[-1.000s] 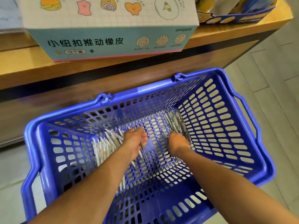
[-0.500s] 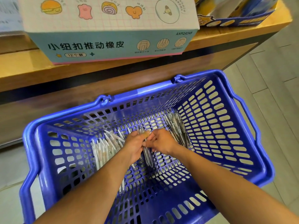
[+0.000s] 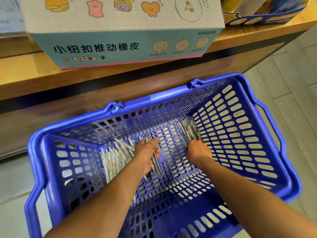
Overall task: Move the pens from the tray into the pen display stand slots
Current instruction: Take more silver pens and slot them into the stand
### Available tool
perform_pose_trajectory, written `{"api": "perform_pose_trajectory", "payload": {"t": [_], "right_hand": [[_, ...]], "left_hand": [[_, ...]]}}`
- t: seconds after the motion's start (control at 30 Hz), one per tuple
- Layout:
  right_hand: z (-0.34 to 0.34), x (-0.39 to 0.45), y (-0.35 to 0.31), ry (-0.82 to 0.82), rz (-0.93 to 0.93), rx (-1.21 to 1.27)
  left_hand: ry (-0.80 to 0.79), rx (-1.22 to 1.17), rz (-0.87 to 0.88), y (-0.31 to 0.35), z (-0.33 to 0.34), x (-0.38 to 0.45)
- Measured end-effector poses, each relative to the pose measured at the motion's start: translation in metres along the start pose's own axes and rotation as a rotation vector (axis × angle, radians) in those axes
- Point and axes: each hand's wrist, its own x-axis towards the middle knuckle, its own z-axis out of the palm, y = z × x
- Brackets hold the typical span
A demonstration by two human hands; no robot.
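Observation:
Both my arms reach down into a blue plastic basket (image 3: 257,146) on the floor. My left hand (image 3: 145,155) is closed around a small bundle of pens (image 3: 155,160) near the basket's middle. A heap of white pens (image 3: 113,158) lies on the basket floor to its left. My right hand (image 3: 197,152) rests on the near ends of a pile of dark clear pens (image 3: 188,129) along the right side, fingers curled over them and hidden. No pen display stand is in view.
A wooden shelf (image 3: 25,79) runs behind the basket, carrying a pastel eraser carton (image 3: 120,47) and a blue-and-yellow display box (image 3: 267,16) at the far right. Grey floor tiles (image 3: 295,83) lie to the right of the basket.
My right hand met my left at the basket's middle, then moved back right to the dark pen pile. My left hand keeps its bundle, which now looks thicker.

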Motion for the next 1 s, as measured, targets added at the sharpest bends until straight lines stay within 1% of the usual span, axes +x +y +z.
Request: {"api": "perform_pose_trajectory", "payload": {"t": [0.13,0.2,0.27,0.33,0.4,0.47,0.53,0.6,0.67,0.77,0.87,0.93,1.0], "right_hand": [[0.007,0.0,-0.007,-0.037,-0.01,-0.066],[0.008,-0.002,-0.009,-0.051,-0.017,-0.054],[0.004,-0.002,-0.012,-0.074,-0.065,0.007],[-0.004,-0.001,-0.016,-0.102,-0.138,0.175],[-0.014,-0.004,-0.024,-0.137,-0.187,0.474],[-0.025,-0.012,-0.035,-0.237,-0.201,0.794],[-0.032,-0.018,-0.045,-0.301,-0.227,0.934],[-0.036,-0.022,-0.053,-0.329,-0.261,0.967],[-0.038,-0.024,-0.06,-0.335,-0.286,0.993],[-0.037,-0.026,-0.065,-0.357,-0.286,1.042],[-0.037,-0.021,-0.062,-0.378,-0.263,1.06],[-0.036,-0.013,-0.054,-0.303,-0.221,0.996],[-0.034,-0.002,-0.041,-0.113,-0.158,0.774]], "left_hand": [[-0.022,-0.011,-0.003,0.0,0.0,0.001],[-0.026,-0.013,-0.003,-0.001,0.0,0.002],[-0.031,-0.028,-0.008,-0.001,-0.001,0.002],[-0.033,-0.034,-0.014,-0.003,-0.001,0.004],[-0.036,-0.025,-0.005,-0.003,0.0,0.006],[-0.039,-0.021,0.028,-0.005,0.001,0.009],[-0.059,-0.024,0.053,-0.007,0.001,0.012],[-0.126,-0.06,0.054,-0.006,0.001,0.011],[-0.154,-0.082,0.055,-0.005,0.001,0.008],[-0.124,-0.096,0.05,-0.005,0.001,0.01],[-0.037,-0.096,0.043,-0.007,0.002,0.013],[0.011,-0.08,0.03,-0.005,0.002,0.012],[0.018,-0.059,0.017,-0.003,0.0,0.011]]}}
